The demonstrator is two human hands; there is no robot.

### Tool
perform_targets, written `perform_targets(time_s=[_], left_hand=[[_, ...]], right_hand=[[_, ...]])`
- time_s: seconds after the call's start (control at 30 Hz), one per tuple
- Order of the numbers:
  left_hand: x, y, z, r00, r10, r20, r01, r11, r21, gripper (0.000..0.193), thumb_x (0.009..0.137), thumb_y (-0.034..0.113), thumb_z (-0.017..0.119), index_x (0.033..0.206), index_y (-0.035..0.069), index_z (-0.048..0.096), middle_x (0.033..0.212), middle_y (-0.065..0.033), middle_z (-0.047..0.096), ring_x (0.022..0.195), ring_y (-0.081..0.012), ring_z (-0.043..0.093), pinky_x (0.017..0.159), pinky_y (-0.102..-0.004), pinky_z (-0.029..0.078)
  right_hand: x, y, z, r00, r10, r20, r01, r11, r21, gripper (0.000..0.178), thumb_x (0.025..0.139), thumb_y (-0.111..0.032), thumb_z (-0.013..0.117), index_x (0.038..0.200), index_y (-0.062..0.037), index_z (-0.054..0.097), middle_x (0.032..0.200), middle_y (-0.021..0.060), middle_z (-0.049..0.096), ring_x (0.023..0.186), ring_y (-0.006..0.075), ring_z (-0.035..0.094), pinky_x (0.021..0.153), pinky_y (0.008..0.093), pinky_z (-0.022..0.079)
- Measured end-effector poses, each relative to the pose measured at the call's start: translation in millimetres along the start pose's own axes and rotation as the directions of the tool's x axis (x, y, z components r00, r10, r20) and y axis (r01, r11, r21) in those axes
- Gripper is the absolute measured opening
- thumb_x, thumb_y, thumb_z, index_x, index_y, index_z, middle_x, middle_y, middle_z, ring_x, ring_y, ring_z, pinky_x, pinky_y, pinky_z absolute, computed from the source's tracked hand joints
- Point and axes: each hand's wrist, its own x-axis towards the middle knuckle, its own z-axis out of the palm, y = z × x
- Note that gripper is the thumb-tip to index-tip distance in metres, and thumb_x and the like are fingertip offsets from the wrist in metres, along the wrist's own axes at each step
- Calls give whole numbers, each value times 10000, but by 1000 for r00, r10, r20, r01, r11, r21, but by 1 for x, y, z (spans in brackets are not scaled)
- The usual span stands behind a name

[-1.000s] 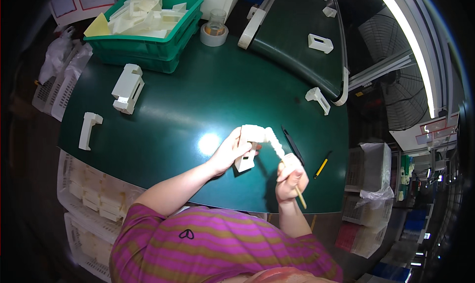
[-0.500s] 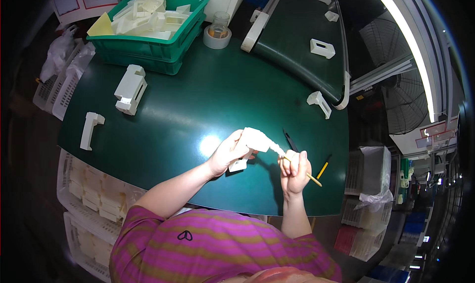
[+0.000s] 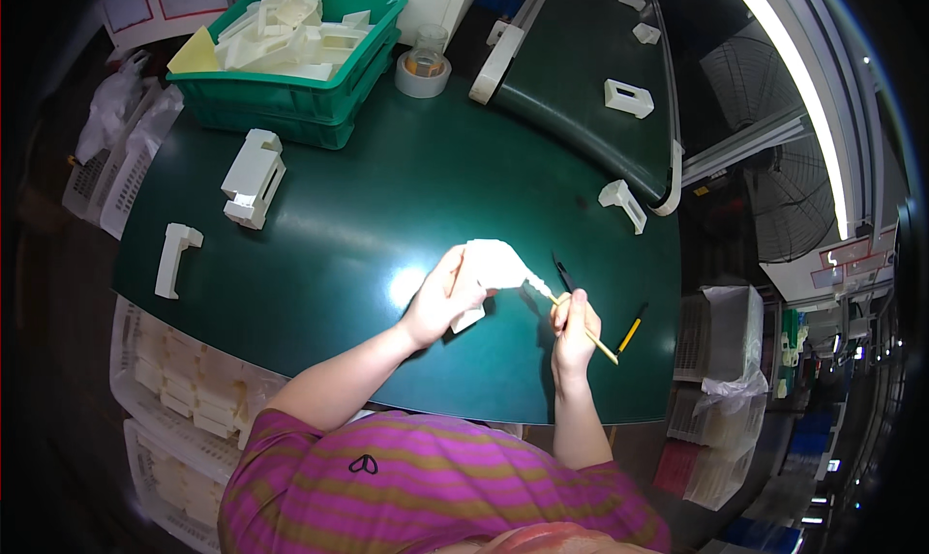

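Observation:
My left hand (image 3: 437, 304) grips a white plastic part (image 3: 492, 264) above the table, fingers wrapped round its left side. Bright light washes out the part's surface detail. Between the thumb and fingers of my right hand (image 3: 575, 331) is a thin wooden stick (image 3: 602, 345), whose far end is wrapped in white material (image 3: 537, 283). That wrapped tip meets the right edge of the part. A black slim tool (image 3: 563, 271) lies just beyond my right hand, and a yellow-and-black knife-like tool (image 3: 631, 331) lies to its right.
Green crates (image 3: 281, 89) of white parts stand at the back left, beside a tape roll (image 3: 423, 78). White parts (image 3: 254, 179) (image 3: 176, 261) lie on the table's left. A conveyor belt (image 3: 571, 60) carries more; another part (image 3: 624, 206) sits by its end.
The white part has turned a little and risen slightly in my left hand. My right hand has shifted slightly left with the stick, which now slants more steeply.

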Motion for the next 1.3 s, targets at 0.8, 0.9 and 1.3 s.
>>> perform_targets(time_s=[0.8, 0.9, 1.3], left_hand=[[8, -5, -8, 965, -254, -61, 221, 918, -329, 401, 981, 304, 345, 1301, 62, 324, 1253, -141, 484, 1096, -263, 538, 909, -402, 476], [9, -3, -4, 962, -248, -114, 203, 929, -309, 400, 983, 294, 324, 1291, 39, 347, 1273, -175, 468, 1105, -290, 533, 929, -429, 467], [8, -3, -4, 949, -292, -117, 237, 908, -346, 394, 974, 271, 360, 1281, 25, 346, 1273, -182, 473, 1107, -290, 533, 935, -431, 462]], right_hand=[[-10, 55, 13, 996, -56, -71, 65, 989, 130, 433, 995, -268, 348, 649, -40, 475, 607, 17, 462, 505, 54, 385, 478, 185, 306], [-11, 56, 14, 999, 26, -23, -23, 992, 121, 417, 983, -232, 388, 642, -19, 497, 614, 12, 476, 511, 51, 395, 484, 186, 315], [-10, 54, 17, 998, -50, 45, 53, 997, -54, 370, 947, -136, 441, 616, 1, 534, 598, 30, 469, 511, 84, 419, 483, 230, 329]])
